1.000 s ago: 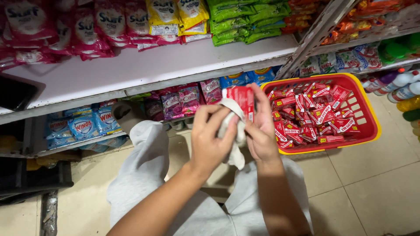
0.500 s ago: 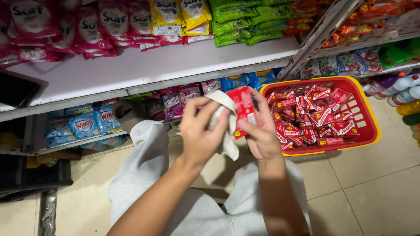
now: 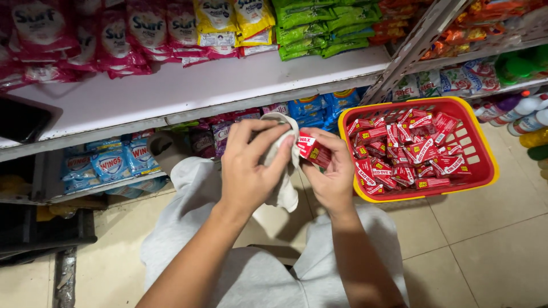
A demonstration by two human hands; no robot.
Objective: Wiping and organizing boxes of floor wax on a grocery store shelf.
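Small red rectangular packet (image 3: pixel 313 150) pinched in right hand (image 3: pixel 331 174), left hand (image 3: pixel 248 165) gripping crumpled white cloth (image 3: pixel 283 165); best wiped firmly, every face.

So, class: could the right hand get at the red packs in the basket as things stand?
Probably yes. The right hand is right beside the basket, whose open top leaves the red packs uncovered. But it already holds a small red box, so it would likely have to put that down first.

The left hand (image 3: pixel 248 165) presses a white cloth (image 3: pixel 282 171) against a small red box (image 3: pixel 313 150) held by the right hand (image 3: pixel 331 177), near a red basket (image 3: pixel 485 171) full of the same boxes.
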